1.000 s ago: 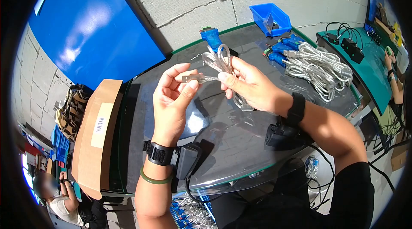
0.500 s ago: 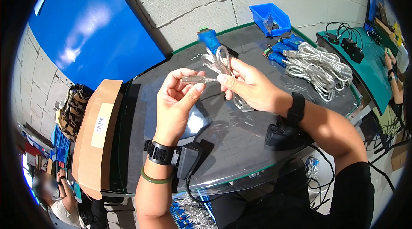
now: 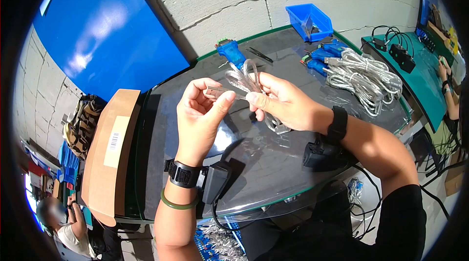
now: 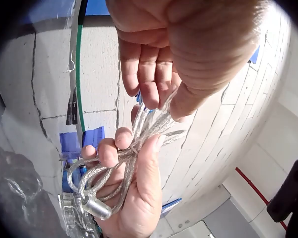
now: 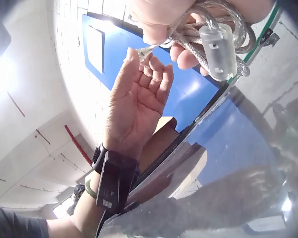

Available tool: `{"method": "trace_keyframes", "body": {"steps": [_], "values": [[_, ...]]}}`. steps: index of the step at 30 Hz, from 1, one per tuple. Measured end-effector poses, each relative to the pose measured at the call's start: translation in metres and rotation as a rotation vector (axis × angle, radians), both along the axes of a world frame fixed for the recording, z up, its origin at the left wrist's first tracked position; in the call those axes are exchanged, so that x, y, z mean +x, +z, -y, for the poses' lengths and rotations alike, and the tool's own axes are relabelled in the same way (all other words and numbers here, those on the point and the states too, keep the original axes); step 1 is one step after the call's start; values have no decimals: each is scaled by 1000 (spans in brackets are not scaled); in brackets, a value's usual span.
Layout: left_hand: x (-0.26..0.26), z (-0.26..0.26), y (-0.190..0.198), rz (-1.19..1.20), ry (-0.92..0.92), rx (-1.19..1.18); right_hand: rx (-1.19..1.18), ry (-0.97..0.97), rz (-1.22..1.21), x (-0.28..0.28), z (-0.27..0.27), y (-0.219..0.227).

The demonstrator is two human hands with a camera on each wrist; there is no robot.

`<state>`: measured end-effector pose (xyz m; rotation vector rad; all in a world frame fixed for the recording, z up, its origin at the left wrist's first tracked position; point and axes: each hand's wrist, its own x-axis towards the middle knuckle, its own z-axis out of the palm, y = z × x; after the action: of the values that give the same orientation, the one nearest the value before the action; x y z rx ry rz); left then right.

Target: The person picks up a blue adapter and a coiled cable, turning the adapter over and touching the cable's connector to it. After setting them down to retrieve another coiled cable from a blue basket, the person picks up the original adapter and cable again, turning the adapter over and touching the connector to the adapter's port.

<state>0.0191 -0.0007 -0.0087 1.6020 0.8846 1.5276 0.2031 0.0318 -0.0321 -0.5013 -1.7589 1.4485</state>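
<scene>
Over the table, my left hand [image 3: 199,119] pinches the clear USB plug [image 3: 213,92] of a silvery cable between thumb and fingers. My right hand [image 3: 288,102] grips the bundled coils of that cable [image 3: 243,79], thumb on top. A blue adapter [image 3: 231,54] with a green terminal block shows just beyond the coils. In the right wrist view a clear cylindrical piece [image 5: 218,52] sits on the cable below the right fingers. From the left wrist, the cable bundle [image 4: 131,153] crosses the right palm, and the plug is mostly hidden by the left fingers.
Several similar silvery cables [image 3: 364,77] with blue adapters lie at the right of the table. Behind them stands a blue bin [image 3: 309,20]. A thin dark tool [image 3: 261,54] lies near the back edge. At left is a cardboard box [image 3: 108,153]; another person [image 3: 73,234] sits beyond.
The plug has tilted, its cable end dipping toward the right hand. The blue adapter has shifted left and slightly nearer, uncovering the thin dark tool. Both hands keep their hold.
</scene>
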Motion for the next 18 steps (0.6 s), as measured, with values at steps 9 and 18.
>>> {"method": "trace_keyframes", "body": {"steps": [9, 18], "values": [[1, 2, 1, -6, -19, 14, 202, -122, 121, 1, 11, 6], [-3, -2, 1, 111, 142, 68, 84, -205, 7, 2, 0, 2]]}}
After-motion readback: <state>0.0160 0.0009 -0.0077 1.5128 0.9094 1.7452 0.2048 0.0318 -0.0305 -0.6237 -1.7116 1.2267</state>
